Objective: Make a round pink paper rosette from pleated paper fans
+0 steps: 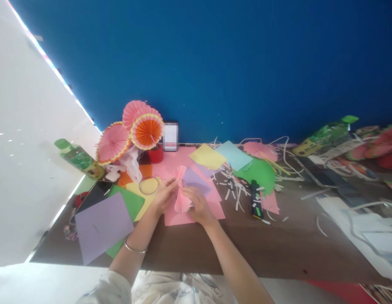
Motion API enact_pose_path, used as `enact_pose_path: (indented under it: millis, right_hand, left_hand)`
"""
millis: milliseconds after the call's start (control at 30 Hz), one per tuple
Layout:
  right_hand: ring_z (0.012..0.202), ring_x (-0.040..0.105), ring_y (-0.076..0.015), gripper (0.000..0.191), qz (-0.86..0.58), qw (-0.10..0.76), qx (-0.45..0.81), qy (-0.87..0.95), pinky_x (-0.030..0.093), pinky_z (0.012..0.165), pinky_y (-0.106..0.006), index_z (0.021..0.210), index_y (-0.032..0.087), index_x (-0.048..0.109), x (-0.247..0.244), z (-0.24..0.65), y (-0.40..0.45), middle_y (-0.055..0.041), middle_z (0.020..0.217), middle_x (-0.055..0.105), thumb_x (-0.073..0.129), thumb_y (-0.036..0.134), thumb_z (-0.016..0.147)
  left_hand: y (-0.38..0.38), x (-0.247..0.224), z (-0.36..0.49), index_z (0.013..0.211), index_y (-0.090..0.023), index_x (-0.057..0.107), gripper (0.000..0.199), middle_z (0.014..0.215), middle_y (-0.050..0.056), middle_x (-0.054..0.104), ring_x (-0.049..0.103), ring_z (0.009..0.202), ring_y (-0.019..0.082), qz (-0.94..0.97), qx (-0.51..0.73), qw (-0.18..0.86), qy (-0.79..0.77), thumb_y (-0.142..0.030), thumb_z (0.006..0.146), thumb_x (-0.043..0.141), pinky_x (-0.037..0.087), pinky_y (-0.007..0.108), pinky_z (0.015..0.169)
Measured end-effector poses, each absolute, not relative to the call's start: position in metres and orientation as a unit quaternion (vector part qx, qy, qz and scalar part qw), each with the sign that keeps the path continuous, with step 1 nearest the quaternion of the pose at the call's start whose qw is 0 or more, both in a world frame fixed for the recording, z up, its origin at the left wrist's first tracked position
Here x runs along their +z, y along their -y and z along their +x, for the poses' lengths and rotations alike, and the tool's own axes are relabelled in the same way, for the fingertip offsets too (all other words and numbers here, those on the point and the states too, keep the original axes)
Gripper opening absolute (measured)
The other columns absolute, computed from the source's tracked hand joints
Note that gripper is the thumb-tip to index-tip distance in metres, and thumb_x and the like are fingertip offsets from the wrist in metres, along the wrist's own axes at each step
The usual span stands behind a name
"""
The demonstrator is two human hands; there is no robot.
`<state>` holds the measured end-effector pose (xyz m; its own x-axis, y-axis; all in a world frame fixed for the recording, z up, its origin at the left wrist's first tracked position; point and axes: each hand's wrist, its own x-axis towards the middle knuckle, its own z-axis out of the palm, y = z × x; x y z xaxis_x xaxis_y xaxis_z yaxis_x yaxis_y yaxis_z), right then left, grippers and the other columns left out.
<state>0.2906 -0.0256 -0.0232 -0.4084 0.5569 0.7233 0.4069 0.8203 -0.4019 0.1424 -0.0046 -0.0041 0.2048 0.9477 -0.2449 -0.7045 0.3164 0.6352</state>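
A pleated pink paper fan (182,201), pinched narrow at its middle and flared at both ends, is between my two hands. My left hand (166,193) grips its left side near the waist, fingers closed. From the right, my right hand (197,203) has its fingers bent around the lower half. Under the hands lie pink sheets (173,218) and a purple sheet (196,182). Left of my left hand, a ring-shaped hoop (148,193) rests on yellow paper (140,210).
Finished paper rosettes (147,131) stand at the back left beside a green-capped bottle (78,158). A purple sheet (104,226) lies front left. Paper scraps surround a black-handled tool (255,198) on the right. Farther right are a phone (316,172) and another bottle (325,136).
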Motion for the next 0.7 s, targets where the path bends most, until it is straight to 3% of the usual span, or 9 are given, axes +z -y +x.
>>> enact_pose_path:
  millis: [267, 433, 567, 633, 700]
  right_hand:
    - [0.104, 0.055, -0.0233, 0.044, -0.331, 0.443, 0.11, 0.826, 0.047, 0.085, -0.044, 0.125, 0.024, 0.039, -0.022, 0.29, 0.027, -0.0098, 0.112, 0.059, 0.043, 0.018, 0.082]
    - [0.112, 0.049, -0.0249, 0.031, -0.39, 0.553, 0.115, 0.728, 0.044, 0.09, -0.047, 0.116, 0.024, 0.046, -0.02, 0.287, 0.027, -0.0117, 0.114, 0.055, 0.042, 0.02, 0.085]
    - [0.097, 0.057, -0.0213, 0.026, -0.448, 0.6, 0.254, 0.611, 0.048, 0.083, -0.041, 0.111, 0.02, 0.047, -0.012, 0.286, 0.026, -0.0123, 0.108, 0.056, 0.04, 0.029, 0.088]
    - [0.087, 0.06, -0.0185, 0.029, -0.437, 0.582, 0.348, 0.591, 0.05, 0.078, -0.037, 0.114, 0.019, 0.043, -0.009, 0.287, 0.025, -0.0117, 0.104, 0.057, 0.039, 0.033, 0.089]
    - [0.089, 0.06, -0.0187, 0.033, -0.416, 0.543, 0.411, 0.603, 0.05, 0.079, -0.036, 0.115, 0.019, 0.042, -0.008, 0.289, 0.024, -0.0117, 0.105, 0.057, 0.042, 0.037, 0.087]
  left_hand:
    - [0.005, -0.007, 0.142, 0.083, -0.013, 0.059, 0.022, 0.077, 0.004, 0.067, 0.064, 0.069, 0.012, 0.189, 0.547, 0.746, -0.329, -0.018, 0.066, 0.072, 0.047, 0.022, 0.068]
    - [0.003, -0.007, 0.141, 0.081, -0.014, 0.056, 0.023, 0.074, 0.002, 0.066, 0.063, 0.066, 0.009, 0.171, 0.573, 0.73, -0.33, -0.013, 0.064, 0.072, 0.046, 0.019, 0.067]
    - [0.0, -0.006, 0.141, 0.075, -0.015, 0.053, 0.023, 0.071, 0.001, 0.064, 0.06, 0.062, 0.008, 0.182, 0.597, 0.718, -0.308, -0.015, 0.063, 0.073, 0.044, 0.018, 0.065]
    - [-0.002, -0.007, 0.141, 0.072, -0.015, 0.051, 0.025, 0.067, -0.001, 0.063, 0.061, 0.064, 0.009, 0.189, 0.613, 0.706, -0.3, -0.016, 0.062, 0.074, 0.044, 0.019, 0.067]
    - [-0.003, -0.009, 0.142, 0.071, -0.016, 0.05, 0.027, 0.064, -0.003, 0.061, 0.061, 0.067, 0.009, 0.186, 0.631, 0.691, -0.299, -0.015, 0.06, 0.075, 0.044, 0.02, 0.07]
